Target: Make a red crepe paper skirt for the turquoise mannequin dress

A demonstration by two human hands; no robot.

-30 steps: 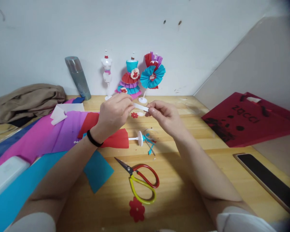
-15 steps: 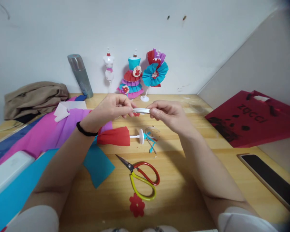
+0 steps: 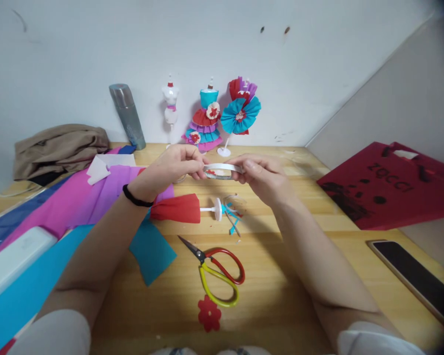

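Note:
A narrow white roll of tape (image 3: 219, 166) is held up above the middle of the table, seen nearly edge-on as a thin loop. My left hand (image 3: 181, 163) pinches its left end between thumb and fingers. On its other end my right hand (image 3: 264, 176) is closed, thumb on top. Below them a small stand with a red crepe-paper skirt (image 3: 177, 208) lies on its side, its white base to the right. Nearer to me are scissors (image 3: 203, 257) with one red and one yellow handle, blades slightly apart, and a red flower cut-out (image 3: 209, 313).
Against the wall stand a bare white mannequin (image 3: 170, 101), two dressed mannequins (image 3: 209, 98) and a leaning flask (image 3: 128, 116). Coloured paper sheets (image 3: 68, 202) and brown cloth (image 3: 61, 150) lie left. A red bag (image 3: 388, 187) and a phone (image 3: 410, 273) are at right. Scraps (image 3: 234, 217) lie mid-table.
The roll has been tilted and its ends drawn apart in view, so its loop and opening now show. My right hand has shifted slightly right. The view has moved a little.

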